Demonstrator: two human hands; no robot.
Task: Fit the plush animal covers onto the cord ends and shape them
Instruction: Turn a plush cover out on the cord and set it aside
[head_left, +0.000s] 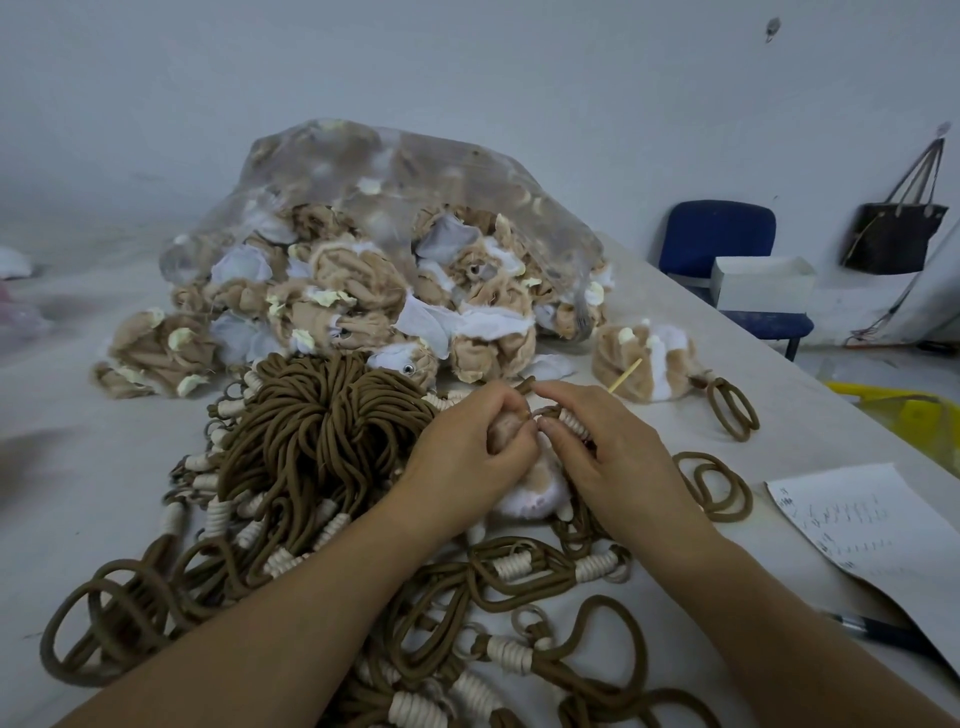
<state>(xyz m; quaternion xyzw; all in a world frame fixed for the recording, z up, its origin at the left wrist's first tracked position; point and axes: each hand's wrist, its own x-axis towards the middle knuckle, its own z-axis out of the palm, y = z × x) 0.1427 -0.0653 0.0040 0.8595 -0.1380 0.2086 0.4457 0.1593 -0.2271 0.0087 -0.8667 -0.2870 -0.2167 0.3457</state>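
Observation:
My left hand (470, 439) grips a tan and white plush cover (527, 493) at its upper opening. My right hand (597, 441) pinches the cream-wrapped end of a brown cord (571, 420) right at that opening. The cover's white lower part hangs between my wrists over the table. A large tangle of brown cords (311, 441) with cream-wrapped ends lies left of and below my hands. Behind it a heap of loose plush covers (337, 312) spills from a clear plastic bag (415, 171). One fitted plush animal (644, 358) lies at the right with a thin stick in it.
A sheet of written paper (872, 525) and a pen (878, 631) lie at the right table edge. Beyond the table stand a blue chair (722, 234), a white box (763, 283), a hanging dark bag (898, 234) and a yellow bin (914, 421).

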